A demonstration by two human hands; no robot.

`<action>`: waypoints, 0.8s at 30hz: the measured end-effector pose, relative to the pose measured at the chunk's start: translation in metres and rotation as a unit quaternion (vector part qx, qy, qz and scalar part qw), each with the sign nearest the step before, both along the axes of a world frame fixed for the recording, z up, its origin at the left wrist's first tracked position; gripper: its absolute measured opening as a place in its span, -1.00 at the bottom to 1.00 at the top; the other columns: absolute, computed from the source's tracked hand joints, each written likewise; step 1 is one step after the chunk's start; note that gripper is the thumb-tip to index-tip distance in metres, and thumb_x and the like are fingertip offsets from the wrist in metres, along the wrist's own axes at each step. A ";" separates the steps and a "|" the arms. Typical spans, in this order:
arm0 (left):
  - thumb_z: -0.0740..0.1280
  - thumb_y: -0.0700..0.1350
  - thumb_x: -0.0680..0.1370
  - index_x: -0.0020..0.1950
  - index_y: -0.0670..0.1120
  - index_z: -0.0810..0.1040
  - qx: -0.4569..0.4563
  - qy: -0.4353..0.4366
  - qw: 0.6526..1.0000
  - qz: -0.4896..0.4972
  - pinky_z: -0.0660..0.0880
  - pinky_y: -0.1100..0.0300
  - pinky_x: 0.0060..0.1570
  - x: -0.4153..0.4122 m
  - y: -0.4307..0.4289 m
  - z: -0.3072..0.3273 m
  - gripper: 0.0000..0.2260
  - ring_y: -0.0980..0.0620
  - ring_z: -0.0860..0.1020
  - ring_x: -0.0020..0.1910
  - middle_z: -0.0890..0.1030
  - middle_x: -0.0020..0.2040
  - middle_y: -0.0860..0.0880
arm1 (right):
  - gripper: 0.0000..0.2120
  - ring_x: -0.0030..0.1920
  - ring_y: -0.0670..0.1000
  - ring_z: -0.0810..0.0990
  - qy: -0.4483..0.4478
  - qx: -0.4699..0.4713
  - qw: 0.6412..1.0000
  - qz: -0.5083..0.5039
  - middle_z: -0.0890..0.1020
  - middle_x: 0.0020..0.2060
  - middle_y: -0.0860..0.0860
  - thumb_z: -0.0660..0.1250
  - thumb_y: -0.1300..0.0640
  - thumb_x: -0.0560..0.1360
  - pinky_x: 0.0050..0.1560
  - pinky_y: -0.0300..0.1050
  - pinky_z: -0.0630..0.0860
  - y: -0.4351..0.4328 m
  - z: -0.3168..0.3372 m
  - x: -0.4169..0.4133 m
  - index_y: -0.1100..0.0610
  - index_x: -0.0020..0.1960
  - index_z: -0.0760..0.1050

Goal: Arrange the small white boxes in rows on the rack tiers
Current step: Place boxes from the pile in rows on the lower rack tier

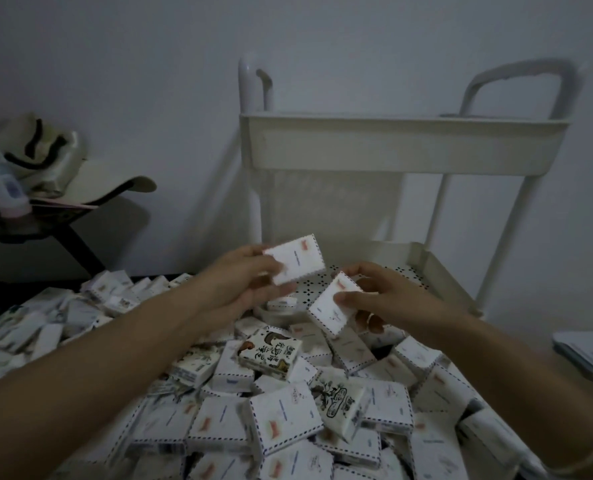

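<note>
Left hand (243, 285) reaches forward, fingers clamped on 1 white box (296, 259); right hand (388, 299) pinches a second box (333, 306); heaped boxes (288, 410) below both; rack (437, 271) just beyond, against a white wall (149, 64).

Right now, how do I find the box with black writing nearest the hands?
Start at the white rack, then drop to the heap of boxes before it. Below the left hand lies the picture box: black characters and brown drawings, where neighbours are plain white with dashed edges.
</note>
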State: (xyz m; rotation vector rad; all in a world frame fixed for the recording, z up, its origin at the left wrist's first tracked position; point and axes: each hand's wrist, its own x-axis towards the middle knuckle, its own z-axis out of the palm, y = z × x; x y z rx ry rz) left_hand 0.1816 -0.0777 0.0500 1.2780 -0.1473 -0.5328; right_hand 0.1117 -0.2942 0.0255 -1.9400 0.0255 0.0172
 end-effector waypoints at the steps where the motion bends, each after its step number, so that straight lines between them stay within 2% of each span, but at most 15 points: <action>1: 0.29 -0.39 0.52 0.21 -0.26 0.46 0.007 0.003 1.000 -0.009 0.65 0.12 -0.21 -0.002 -0.007 -0.003 -0.73 -0.18 0.64 0.01 0.61 0.09 -0.29 | -0.69 -0.35 0.00 0.58 -0.008 0.007 1.000 0.000 0.63 -0.24 0.03 0.42 0.13 0.49 -0.37 -0.14 0.45 0.000 0.001 0.000 0.06 0.21 0.46; 3: 0.33 -0.37 0.51 0.21 -0.24 0.47 0.050 -0.028 0.998 -0.017 0.66 0.08 -0.22 -0.003 -0.019 -0.005 -0.72 -0.12 0.67 -0.06 0.65 0.01 -0.22 | -0.72 -0.37 0.00 0.57 -0.022 0.012 1.000 -0.002 0.66 -0.22 0.05 0.42 0.16 0.49 -0.41 -0.15 0.44 -0.002 0.004 0.000 0.06 0.18 0.50; 5: 0.39 -0.33 0.49 0.23 -0.10 0.47 0.140 -0.112 0.983 -0.031 0.65 0.06 -0.16 0.000 -0.024 -0.004 -0.66 -0.05 0.68 -0.09 0.67 0.00 -0.10 | -0.73 -0.37 -0.01 0.57 -0.029 0.009 1.000 0.000 0.68 -0.16 0.09 0.42 0.17 0.49 -0.41 -0.16 0.44 -0.008 0.005 0.001 0.04 0.17 0.53; 8: 0.43 -0.23 0.46 0.21 0.07 0.48 0.289 -0.286 0.910 -0.081 0.62 0.09 -0.01 0.002 -0.027 0.001 -0.62 0.04 0.65 -0.03 0.63 0.06 0.01 | -0.75 -0.39 -0.03 0.57 -0.029 0.015 0.999 -0.007 0.68 -0.16 0.12 0.43 0.18 0.49 -0.42 -0.17 0.45 -0.014 0.003 0.003 0.05 0.15 0.54; 10: 0.43 -0.17 0.45 0.18 0.08 0.51 0.334 -0.354 0.867 -0.109 0.60 0.15 0.00 0.001 -0.033 0.006 -0.66 0.07 0.62 -0.02 0.59 0.06 0.05 | -0.74 -0.41 -0.03 0.57 -0.026 0.022 0.999 -0.013 0.68 -0.11 0.17 0.42 0.22 0.49 -0.44 -0.18 0.45 -0.017 0.002 0.006 0.08 0.15 0.53; 11: 0.43 -0.16 0.46 0.15 0.06 0.53 0.341 -0.357 0.861 -0.125 0.60 0.18 -0.04 0.003 -0.037 0.009 -0.70 0.08 0.62 -0.03 0.59 0.05 0.05 | -0.74 -0.41 -0.03 0.58 -0.023 0.024 0.999 -0.014 0.68 -0.10 0.19 0.42 0.24 0.48 -0.45 -0.19 0.47 -0.018 0.002 0.008 0.10 0.15 0.53; 13: 0.39 -0.16 0.50 0.07 0.02 0.54 0.336 -0.298 0.880 -0.154 0.62 0.18 -0.13 0.011 -0.045 0.017 -0.82 0.03 0.64 -0.07 0.60 0.04 -0.03 | -0.74 -0.37 0.00 0.61 -0.021 0.029 0.999 -0.010 0.68 -0.12 0.19 0.42 0.27 0.48 -0.40 -0.19 0.52 -0.020 0.000 0.012 0.12 0.15 0.53; 15: 0.36 -0.12 0.53 0.04 -0.07 0.53 0.354 -0.265 0.887 -0.133 0.60 0.13 -0.10 0.025 -0.052 0.024 -0.89 0.01 0.60 -0.13 0.59 -0.01 -0.05 | -0.73 -0.30 0.07 0.63 -0.023 0.041 0.999 -0.016 0.68 -0.16 0.18 0.42 0.27 0.47 -0.29 -0.13 0.58 -0.023 -0.001 0.015 0.16 0.16 0.51; 17: 0.37 -0.06 0.51 0.05 -0.08 0.51 0.372 -0.280 0.880 -0.095 0.55 0.12 -0.13 0.042 -0.057 0.028 -0.83 0.04 0.49 -0.19 0.53 -0.08 -0.04 | -0.74 -0.25 0.13 0.65 -0.023 0.062 0.997 -0.029 0.67 -0.16 0.20 0.40 0.30 0.49 -0.19 -0.06 0.63 -0.027 -0.003 0.022 0.20 0.16 0.48; 20: 0.38 -0.06 0.49 0.18 0.03 0.45 0.391 -0.335 0.854 -0.076 0.42 0.30 -0.35 0.056 -0.061 0.029 -0.72 0.13 0.52 -0.26 0.55 -0.15 0.06 | -0.82 -0.16 0.11 0.68 -0.011 0.048 0.998 -0.034 0.65 -0.04 0.17 0.37 0.22 0.52 -0.09 -0.06 0.64 -0.032 -0.003 0.033 0.22 0.09 0.47; 22: 0.39 -0.07 0.47 0.18 0.04 0.52 0.416 -0.396 0.814 -0.087 0.49 0.26 -0.27 0.060 -0.064 0.027 -0.71 0.09 0.58 -0.17 0.58 -0.11 0.07 | -0.77 -0.14 0.08 0.68 0.003 0.025 0.999 -0.037 0.66 -0.04 0.11 0.37 0.06 0.52 -0.12 -0.10 0.62 -0.034 -0.002 0.041 0.21 0.03 0.46; 24: 0.40 -0.06 0.45 0.15 0.01 0.56 0.488 -0.477 0.724 -0.097 0.48 0.20 -0.16 0.068 -0.069 0.024 -0.72 0.03 0.57 -0.06 0.58 -0.05 0.08 | -0.70 -0.19 0.04 0.68 0.004 -0.018 0.998 -0.055 0.68 -0.10 0.07 0.35 -0.05 0.51 -0.22 -0.15 0.58 -0.036 -0.003 0.048 0.20 -0.03 0.46</action>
